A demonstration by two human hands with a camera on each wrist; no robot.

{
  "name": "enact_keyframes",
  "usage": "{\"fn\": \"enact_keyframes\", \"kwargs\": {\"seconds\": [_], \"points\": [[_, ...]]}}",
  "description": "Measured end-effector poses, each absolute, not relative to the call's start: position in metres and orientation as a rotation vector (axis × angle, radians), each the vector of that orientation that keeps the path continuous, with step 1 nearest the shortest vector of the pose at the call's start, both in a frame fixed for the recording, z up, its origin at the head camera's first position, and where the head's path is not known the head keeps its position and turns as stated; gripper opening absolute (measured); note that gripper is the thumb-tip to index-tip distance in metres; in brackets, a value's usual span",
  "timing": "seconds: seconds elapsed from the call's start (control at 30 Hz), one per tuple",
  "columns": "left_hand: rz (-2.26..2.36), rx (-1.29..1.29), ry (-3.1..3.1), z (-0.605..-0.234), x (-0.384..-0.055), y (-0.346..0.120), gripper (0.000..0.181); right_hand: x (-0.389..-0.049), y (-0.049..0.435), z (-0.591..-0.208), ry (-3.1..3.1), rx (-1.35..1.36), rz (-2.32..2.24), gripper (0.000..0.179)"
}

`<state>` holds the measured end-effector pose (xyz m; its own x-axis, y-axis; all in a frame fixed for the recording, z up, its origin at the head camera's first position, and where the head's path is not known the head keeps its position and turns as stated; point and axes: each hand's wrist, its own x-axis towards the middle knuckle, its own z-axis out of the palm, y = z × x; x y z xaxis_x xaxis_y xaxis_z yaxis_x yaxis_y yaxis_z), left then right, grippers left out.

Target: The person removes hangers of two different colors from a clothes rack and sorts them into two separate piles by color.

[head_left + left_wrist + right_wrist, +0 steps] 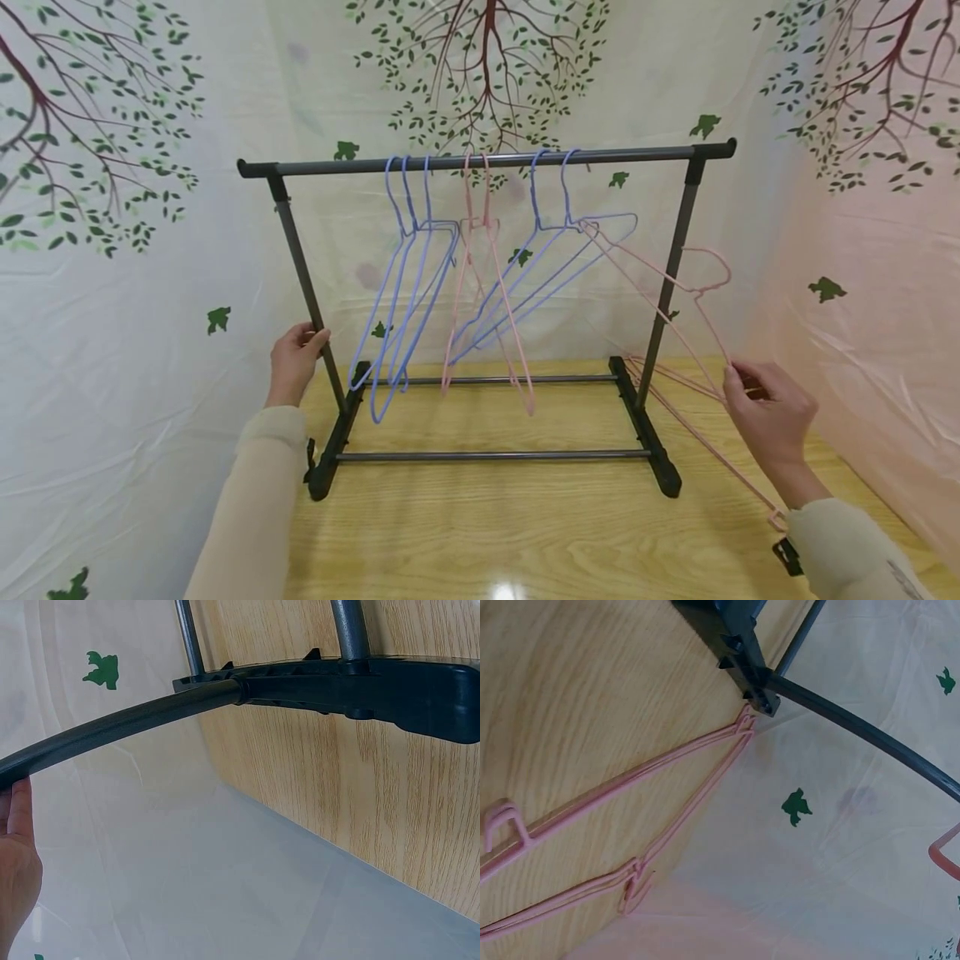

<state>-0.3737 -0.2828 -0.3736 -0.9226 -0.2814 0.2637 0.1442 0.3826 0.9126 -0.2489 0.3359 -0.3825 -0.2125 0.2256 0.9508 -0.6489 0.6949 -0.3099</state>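
**Snag risk up top**

Head cam: right hand (772, 408) pinches a pink hanger (697, 292), its far corner overlapping two blue hangers (536, 200) on the rail (637, 156); can't tell if touching. If it hooks one, a tug could drag both.

Left wrist: left hand (19, 862) grips the rack's upright (120, 733), fingers together; slack off and it might rock.

Right wrist: fingers out of frame; loose pink hangers (634, 778) lie by the foot (739, 656), easily knocked.
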Motion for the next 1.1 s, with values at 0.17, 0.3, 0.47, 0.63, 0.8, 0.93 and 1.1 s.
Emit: {"fn": "enact_keyframes", "kwargs": {"seconds": [0.17, 0.3, 0.47, 0.63, 0.8, 0.93, 1.1], "points": [[-1.562, 0.106, -2.261, -0.373, -0.375, -0.282, 0.048, -0.237, 0.345, -0.388, -1.565, 0.331, 0.848, 0.009], [-1.546, 0.105, -2.265, -0.372, -0.375, -0.282, 0.048, -0.225, 0.347, -0.386, -1.524, 0.328, 0.869, 0.012], [-1.545, 0.120, -2.273, -0.372, -0.376, -0.282, 0.048, -0.216, 0.347, -0.382, -1.464, 0.345, 0.899, 0.012], [-1.550, 0.135, -2.280, -0.374, -0.377, -0.283, 0.048, -0.208, 0.348, -0.380, -1.428, 0.319, 0.961, 0.015], [-1.546, 0.126, -2.274, -0.374, -0.375, -0.283, 0.048, -0.206, 0.349, -0.371, -1.350, 0.289, 1.016, 0.012], [-1.561, 0.117, -2.268, -0.373, -0.374, -0.283, 0.049, -0.208, 0.351, -0.361, -1.267, 0.283, 1.059, 0.015], [-1.564, 0.118, -2.272, -0.373, -0.373, -0.283, 0.049, -0.211, 0.355, -0.351, -1.148, 0.317, 1.151, 0.014]]}}
